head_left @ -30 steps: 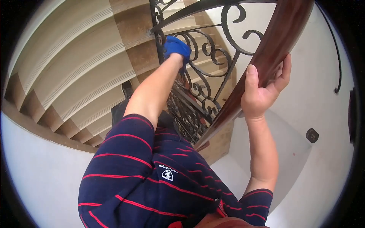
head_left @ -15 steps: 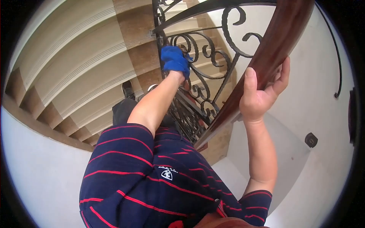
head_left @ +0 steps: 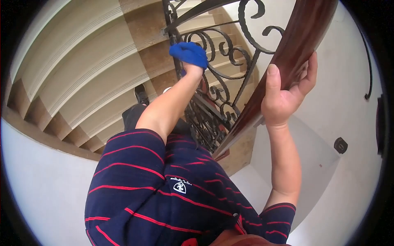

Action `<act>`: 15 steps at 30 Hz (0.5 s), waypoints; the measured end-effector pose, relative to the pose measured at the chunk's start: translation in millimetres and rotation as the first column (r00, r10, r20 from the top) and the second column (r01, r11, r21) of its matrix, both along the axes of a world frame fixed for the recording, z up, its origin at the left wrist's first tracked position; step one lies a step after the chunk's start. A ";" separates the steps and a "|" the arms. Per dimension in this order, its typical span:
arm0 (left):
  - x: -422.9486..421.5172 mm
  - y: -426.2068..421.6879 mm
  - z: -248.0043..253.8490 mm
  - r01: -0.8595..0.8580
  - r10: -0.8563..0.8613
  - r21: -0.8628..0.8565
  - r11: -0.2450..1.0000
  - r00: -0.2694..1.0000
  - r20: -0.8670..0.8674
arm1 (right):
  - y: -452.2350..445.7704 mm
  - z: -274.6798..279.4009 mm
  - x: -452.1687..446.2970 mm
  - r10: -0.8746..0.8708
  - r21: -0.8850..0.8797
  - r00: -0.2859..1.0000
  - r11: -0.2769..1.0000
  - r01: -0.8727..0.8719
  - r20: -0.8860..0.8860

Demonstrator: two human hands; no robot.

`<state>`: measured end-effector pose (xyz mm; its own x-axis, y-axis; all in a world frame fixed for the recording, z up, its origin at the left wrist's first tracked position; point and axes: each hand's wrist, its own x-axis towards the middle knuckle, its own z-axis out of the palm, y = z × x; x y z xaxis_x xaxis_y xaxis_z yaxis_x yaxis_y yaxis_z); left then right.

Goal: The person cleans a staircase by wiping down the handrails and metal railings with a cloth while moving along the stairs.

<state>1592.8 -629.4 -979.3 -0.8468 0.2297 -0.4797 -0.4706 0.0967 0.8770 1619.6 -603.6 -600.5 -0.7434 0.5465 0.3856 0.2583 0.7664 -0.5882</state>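
A blue cloth [head_left: 189, 53] covers most of my left hand [head_left: 193, 69], which is closed on it with the fingers hidden. The cloth is against the black wrought-iron railing [head_left: 230, 76], near an upright bar and its scrolls. On the right, my right hand [head_left: 285, 96] grips the dark reddish-brown wooden handrail [head_left: 301, 35]. Its thumb lies along the near side, and the fingers curl around the other edge.
Beige stairs [head_left: 94, 61] with brown borders curve down at the left, and more steps show behind the railing. One dark shoe [head_left: 141, 95] stands on a step. A white wall [head_left: 349, 74] with a dark fixture [head_left: 340, 145] is at the right.
My left hand has moved a little upward along the railing with the blue cloth, and the wrist has bent. My right hand keeps its hold on the handrail.
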 end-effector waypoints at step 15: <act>-56.4 14.8 13.4 0.311 -0.959 -0.921 0.236 0.230 -0.168 | -0.6 1.0 -2.7 0.017 0.020 1.000 1.000 -0.017 -0.008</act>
<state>1536.4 -614.6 -965.9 -0.5654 0.7896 -0.2385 0.7308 0.6136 0.2991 1616.9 -604.1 -599.5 -0.7491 0.5264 0.4023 0.2406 0.7819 -0.5751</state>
